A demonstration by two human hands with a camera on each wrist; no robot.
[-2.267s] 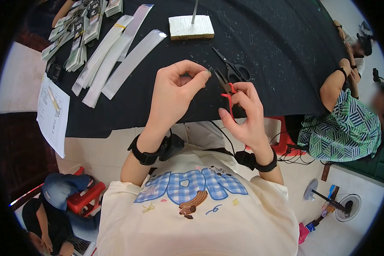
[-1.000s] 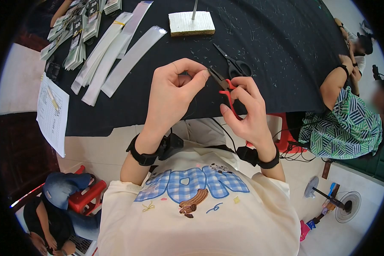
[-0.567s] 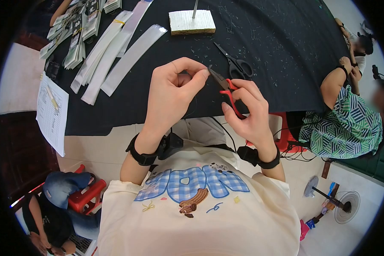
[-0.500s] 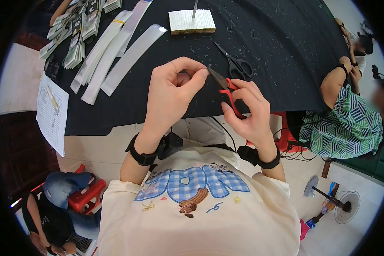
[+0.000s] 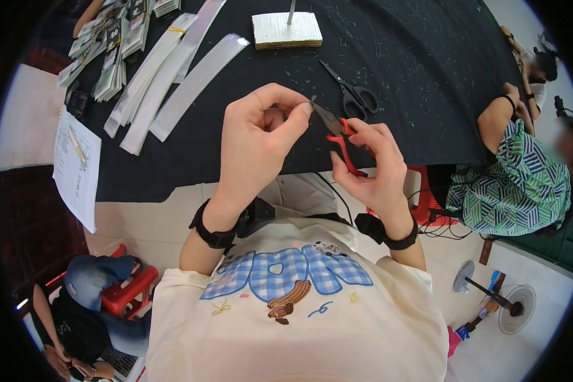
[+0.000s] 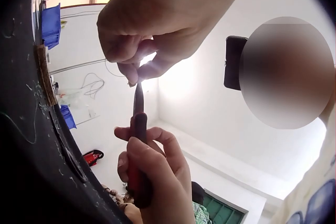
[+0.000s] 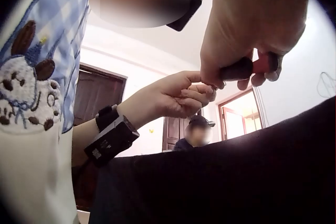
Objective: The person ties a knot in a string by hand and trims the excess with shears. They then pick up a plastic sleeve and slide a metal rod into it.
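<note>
My left hand (image 5: 254, 143) pinches something very small and dark between thumb and forefinger; what it is cannot be told. My right hand (image 5: 379, 169) grips red-handled pliers or snips (image 5: 342, 135), whose narrow dark tips touch the left fingertips. In the left wrist view the tool (image 6: 139, 103) points up at the left hand's (image 6: 157, 29) pinched fingers, and the right hand (image 6: 163, 176) wraps its handles. Black scissors (image 5: 353, 94) lie on the black cloth just beyond the tool.
A white block (image 5: 286, 30) with an upright rod stands at the back. Long pale sleeves (image 5: 197, 89), packed cards (image 5: 111, 73) and a written sheet (image 5: 76, 169) lie to the left. Thread scraps dot the black cloth (image 5: 420, 76). Other people sit at both sides.
Over the last seconds the tool has come left until its tips meet the left fingertips. Most recently the right hand has shifted slightly right and its fingers have loosened a little on the handles.
</note>
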